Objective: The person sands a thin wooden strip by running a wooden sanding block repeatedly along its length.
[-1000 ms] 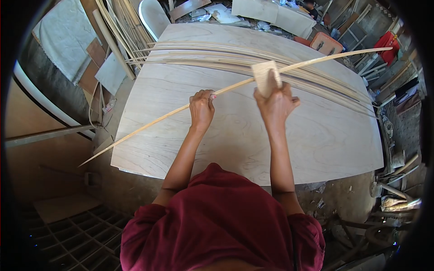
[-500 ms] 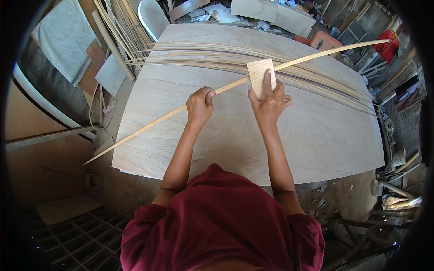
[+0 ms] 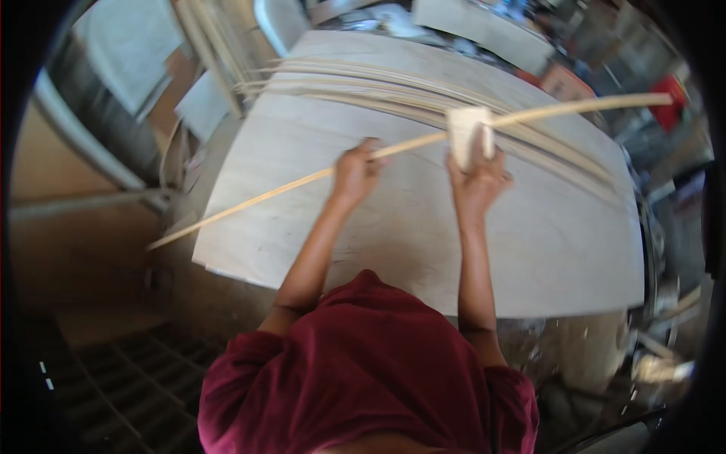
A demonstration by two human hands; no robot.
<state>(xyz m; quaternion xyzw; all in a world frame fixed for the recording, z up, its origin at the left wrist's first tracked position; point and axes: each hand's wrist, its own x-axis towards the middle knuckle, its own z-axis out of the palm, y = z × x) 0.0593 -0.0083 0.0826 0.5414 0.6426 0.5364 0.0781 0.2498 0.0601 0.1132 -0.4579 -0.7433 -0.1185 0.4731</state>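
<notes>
A long thin wooden strip (image 3: 274, 190) slants from the lower left, past the table's left edge, up to the far right. My left hand (image 3: 357, 174), somewhat blurred, is closed around it left of the middle. My right hand (image 3: 478, 175) holds a pale rectangular wooden block (image 3: 466, 130) against the strip, with one finger laid along the block's face. Behind the block, a bundle of several thin strips (image 3: 363, 90) lies across the far part of the pale wooden table (image 3: 408, 250).
More long strips (image 3: 208, 45) lean at the back left beside a white chair back (image 3: 280, 23). A red cloth (image 3: 667, 106) hangs near the strip's right end. An orange-red panel (image 3: 566, 83) stands behind the table, and clutter lines the right side.
The view has shifted and blurred. Both hands and the strip appear farther right in the view. The block is still in my right hand against the strip, and my left hand still grips it.
</notes>
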